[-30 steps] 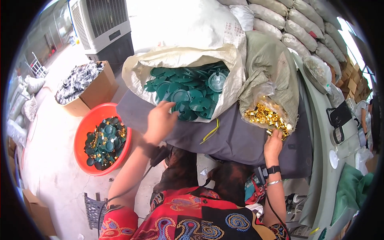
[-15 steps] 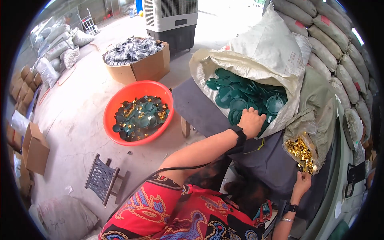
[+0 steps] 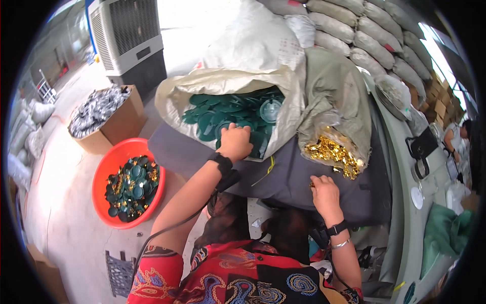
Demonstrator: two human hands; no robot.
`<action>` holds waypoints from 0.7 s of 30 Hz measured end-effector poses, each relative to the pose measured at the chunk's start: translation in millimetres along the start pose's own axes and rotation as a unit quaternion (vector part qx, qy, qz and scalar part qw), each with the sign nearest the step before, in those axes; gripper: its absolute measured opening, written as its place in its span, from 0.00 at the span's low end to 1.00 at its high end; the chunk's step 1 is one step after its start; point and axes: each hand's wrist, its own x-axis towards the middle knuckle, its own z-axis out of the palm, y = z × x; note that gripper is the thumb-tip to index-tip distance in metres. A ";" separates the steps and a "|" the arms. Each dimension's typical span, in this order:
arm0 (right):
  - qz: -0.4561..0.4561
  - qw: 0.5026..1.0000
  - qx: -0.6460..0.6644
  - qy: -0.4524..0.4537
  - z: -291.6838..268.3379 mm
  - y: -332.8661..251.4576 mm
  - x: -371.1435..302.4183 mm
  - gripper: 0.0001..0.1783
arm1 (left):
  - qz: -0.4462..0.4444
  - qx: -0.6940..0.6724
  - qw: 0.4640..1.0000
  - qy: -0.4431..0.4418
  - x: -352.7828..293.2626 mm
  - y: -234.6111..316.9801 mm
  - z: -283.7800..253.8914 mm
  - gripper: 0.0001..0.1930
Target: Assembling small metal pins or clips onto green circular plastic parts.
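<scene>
A white woven sack (image 3: 228, 76) lies with its mouth toward me, full of green round plastic discs (image 3: 210, 121). At the lip of that mouth, my left hand (image 3: 236, 144) is closed with curled fingers against the discs; its fingertips are hidden. Right of it, an olive sack (image 3: 331, 86) spills shiny gold-coloured small pieces (image 3: 334, 152) from a clear plastic liner. Just below this spill is my right hand (image 3: 325, 194), thumb and fingers pinched on a tiny gold-coloured piece. Both sacks rest on a dark cloth-covered surface (image 3: 187, 152).
On the floor at left stands a red-orange basin (image 3: 99, 190) of green discs and gold pieces. Behind it are a carton (image 3: 126, 114) of silvery pieces and an air cooler (image 3: 126, 38). A woven stool (image 3: 119, 273) is lower left. Another person (image 3: 455, 144) sits far right.
My view has swung to the right, so the sacks and basin appear farther left. My right hand has moved from the edge of the gold pieces to just below them. My left hand stays at the discs.
</scene>
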 end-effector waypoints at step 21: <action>0.124 0.885 0.448 0.012 0.5 -11.5 -4.9 0.13 | 0.070 -0.110 0.983 0.129 -20.1 20.7 -2.5 0.16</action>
